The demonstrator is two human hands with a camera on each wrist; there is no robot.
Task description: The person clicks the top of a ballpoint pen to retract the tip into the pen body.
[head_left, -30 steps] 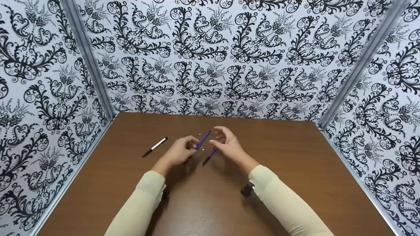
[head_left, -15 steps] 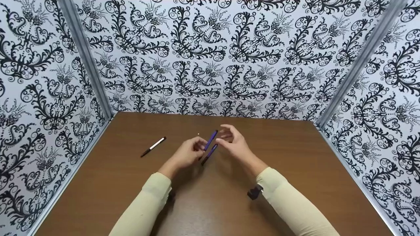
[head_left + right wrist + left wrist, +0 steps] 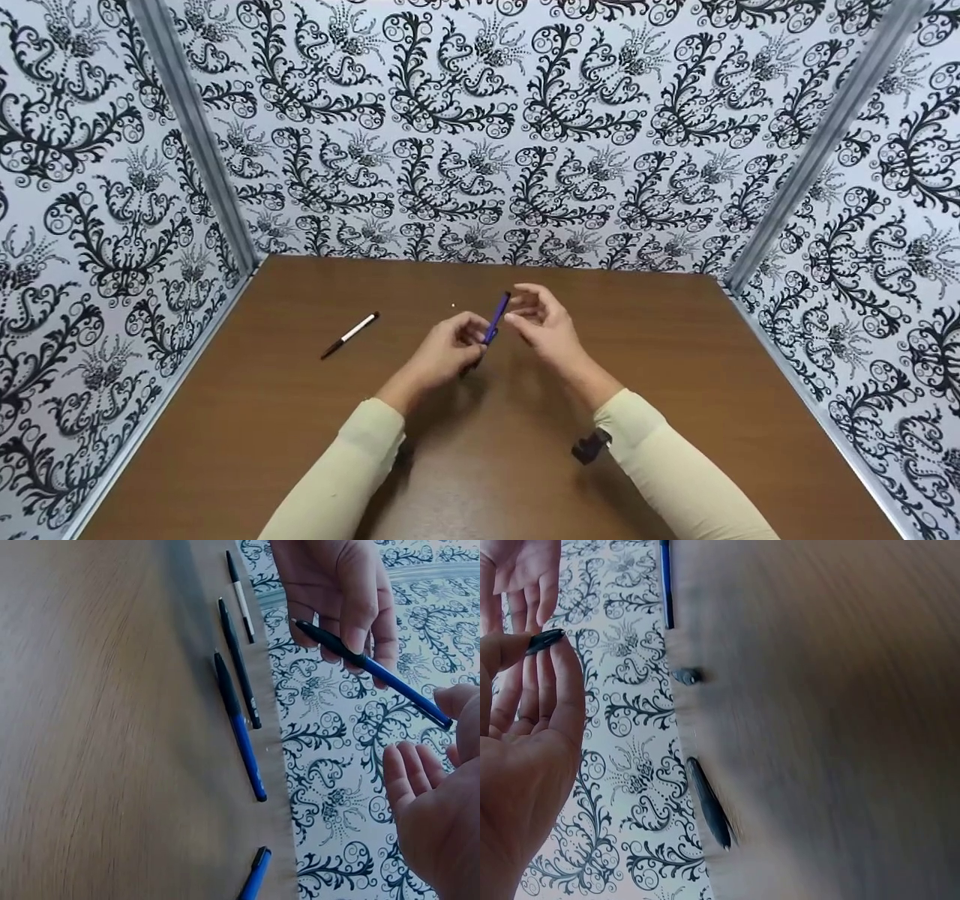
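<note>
In the head view my left hand (image 3: pixel 452 349) pinches a blue pen (image 3: pixel 498 318) with a black grip section. The right wrist view shows this held pen (image 3: pixel 401 688) slanting away from the left thumb, above the table. My right hand (image 3: pixel 549 330) is just right of the pen's blue end, fingers spread and slightly bent, with no hold on it visible. In the left wrist view the pen's black tip (image 3: pixel 546 641) pokes out between thumb and forefinger. Below the hands, another blue pen (image 3: pixel 241 739) lies on the table, mostly hidden by the left hand in the head view.
A white-and-black pen (image 3: pixel 350 335) lies left of the hands on the brown table (image 3: pixel 480 465). The right wrist view also shows a black pen (image 3: pixel 238 664) and part of a further blue pen (image 3: pixel 256 876). Patterned walls (image 3: pixel 480 135) enclose the table's back and sides.
Both hands have shifted to the right, the left one carrying the blue pen and now covering more of the blue pen on the table. The white-and-black pen stays where it lay.
</note>
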